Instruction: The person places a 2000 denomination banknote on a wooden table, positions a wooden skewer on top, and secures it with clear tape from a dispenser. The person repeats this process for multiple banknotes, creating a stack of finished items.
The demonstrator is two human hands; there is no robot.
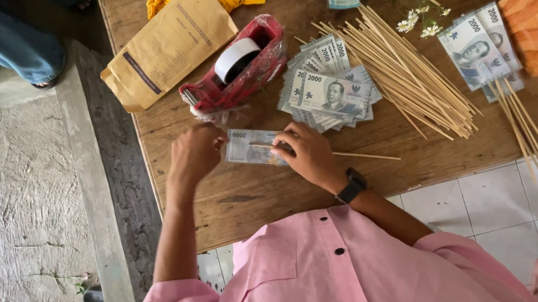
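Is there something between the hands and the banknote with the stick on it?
Nothing visible. The right hand already rests on the banknote and the thin stick. The left hand is at the note's left end. The red tape dispenser lies beyond, not between.

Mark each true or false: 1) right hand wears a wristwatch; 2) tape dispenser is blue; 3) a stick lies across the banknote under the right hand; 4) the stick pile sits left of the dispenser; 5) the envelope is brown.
1) True: the right hand has a dark wristwatch on its wrist.
2) False: the tape dispenser is red, in clear plastic wrap.
3) True: a thin wooden stick runs across the banknote that the right hand presses on, and the left hand is at the note's other end.
4) False: the pile of sticks lies right of the dispenser, beyond the banknote stack.
5) True: the paper envelope is brown.
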